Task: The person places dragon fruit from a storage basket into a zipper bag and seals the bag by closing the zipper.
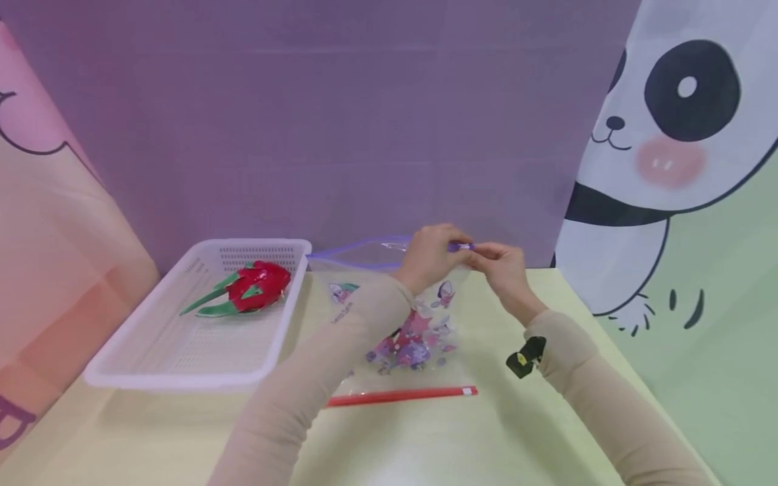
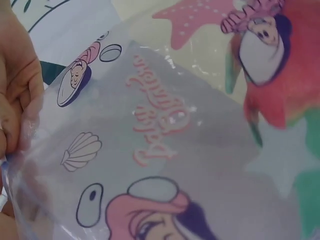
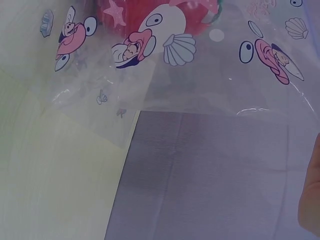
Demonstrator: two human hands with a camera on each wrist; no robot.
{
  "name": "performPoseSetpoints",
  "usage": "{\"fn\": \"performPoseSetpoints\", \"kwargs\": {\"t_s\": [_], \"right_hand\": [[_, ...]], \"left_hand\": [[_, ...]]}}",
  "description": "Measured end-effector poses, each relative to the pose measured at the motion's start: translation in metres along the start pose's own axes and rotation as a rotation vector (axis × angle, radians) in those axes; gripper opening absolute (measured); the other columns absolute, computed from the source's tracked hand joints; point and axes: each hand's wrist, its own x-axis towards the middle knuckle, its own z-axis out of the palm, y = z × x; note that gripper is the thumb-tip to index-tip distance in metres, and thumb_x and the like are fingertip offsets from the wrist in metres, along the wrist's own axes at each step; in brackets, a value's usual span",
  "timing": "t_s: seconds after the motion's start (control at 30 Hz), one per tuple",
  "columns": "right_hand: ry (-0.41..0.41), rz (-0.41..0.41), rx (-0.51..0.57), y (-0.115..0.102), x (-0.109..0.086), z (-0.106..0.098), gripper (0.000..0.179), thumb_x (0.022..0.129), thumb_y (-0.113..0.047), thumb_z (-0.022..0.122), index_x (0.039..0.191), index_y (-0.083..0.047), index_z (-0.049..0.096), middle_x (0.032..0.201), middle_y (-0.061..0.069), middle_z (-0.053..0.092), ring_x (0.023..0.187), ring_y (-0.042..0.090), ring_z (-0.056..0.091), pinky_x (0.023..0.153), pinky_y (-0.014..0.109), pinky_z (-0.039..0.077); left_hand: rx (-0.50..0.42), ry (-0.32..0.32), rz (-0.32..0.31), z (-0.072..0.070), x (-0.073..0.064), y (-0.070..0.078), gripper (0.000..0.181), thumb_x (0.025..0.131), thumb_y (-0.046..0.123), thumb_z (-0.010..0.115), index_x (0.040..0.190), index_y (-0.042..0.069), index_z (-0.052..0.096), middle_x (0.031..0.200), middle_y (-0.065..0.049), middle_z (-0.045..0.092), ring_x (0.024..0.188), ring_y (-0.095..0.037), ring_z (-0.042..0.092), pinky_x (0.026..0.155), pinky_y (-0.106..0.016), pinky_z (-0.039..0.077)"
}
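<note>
A clear zip bag (image 1: 358,297) with cartoon prints and a purple zip edge hangs upright over the table. My left hand (image 1: 433,255) pinches its top edge near the right end, beside the purple slider. At the right corner, my right hand (image 1: 503,271) pinches the zip's end, its fingertips close to the left hand's. Through the film in the left wrist view shows a red fruit with green tips, like a dragon fruit (image 2: 305,55); the right wrist view shows part of the same red fruit (image 3: 132,17). Only part of the left hand (image 2: 20,85) appears in its wrist view.
To the left stands a white perforated basket (image 1: 182,381) holding another red dragon fruit (image 1: 261,287) with long green leaves. A red strip (image 1: 401,395) with a white slider lies on the pale table (image 1: 425,445) in front of the bag. A purple cloth (image 1: 340,135) hangs behind.
</note>
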Motion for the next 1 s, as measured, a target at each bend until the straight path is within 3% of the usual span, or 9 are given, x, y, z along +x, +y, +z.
{"fn": "performPoseSetpoints", "kwargs": {"t_s": [0.1,0.27,0.37,0.7,1.0], "right_hand": [[-0.006,0.005,-0.02,0.0,0.0,0.0,0.039,0.084,0.003,0.061,0.069,-0.032,0.067,0.067,-0.018,0.067,0.064,-0.002,0.064,0.067,0.015,0.053],[-0.037,0.018,-0.064,-0.002,-0.002,0.0,0.036,0.086,-0.001,0.06,0.069,-0.032,0.067,0.067,-0.018,0.067,0.065,-0.002,0.064,0.068,0.016,0.053],[-0.05,0.015,-0.072,-0.005,-0.003,0.0,0.037,0.086,0.001,0.059,0.069,-0.031,0.066,0.067,-0.018,0.067,0.065,-0.001,0.064,0.068,0.016,0.053],[-0.08,-0.017,-0.096,-0.009,-0.007,-0.001,0.04,0.085,0.006,0.057,0.07,-0.03,0.066,0.068,-0.018,0.067,0.065,0.0,0.064,0.067,0.017,0.054],[-0.094,-0.019,-0.178,-0.007,-0.011,-0.004,0.028,0.084,0.0,0.062,0.074,-0.026,0.067,0.068,-0.017,0.067,0.067,0.002,0.065,0.069,0.019,0.054]], "left_hand": [[-0.086,-0.008,-0.053,0.001,0.001,-0.002,0.025,0.083,0.03,0.066,0.102,0.014,0.07,0.099,0.002,0.068,0.09,-0.011,0.06,0.084,-0.023,0.046],[-0.267,-0.019,-0.193,0.001,0.0,-0.001,0.017,0.083,0.022,0.068,0.096,0.013,0.072,0.094,0.0,0.07,0.085,-0.01,0.061,0.074,-0.018,0.049],[-0.316,-0.018,-0.23,0.0,-0.001,-0.001,0.014,0.082,0.021,0.069,0.092,0.013,0.073,0.091,0.0,0.071,0.081,-0.009,0.062,0.069,-0.016,0.049],[-0.339,-0.105,-0.097,-0.005,-0.002,-0.011,0.014,0.084,0.019,0.066,0.094,0.011,0.071,0.089,0.0,0.069,0.079,-0.008,0.06,0.07,-0.016,0.049],[-0.401,-0.164,-0.006,-0.008,-0.007,-0.025,0.016,0.082,0.013,0.067,0.097,0.007,0.069,0.092,-0.003,0.067,0.084,-0.011,0.061,0.078,-0.016,0.048]]}}
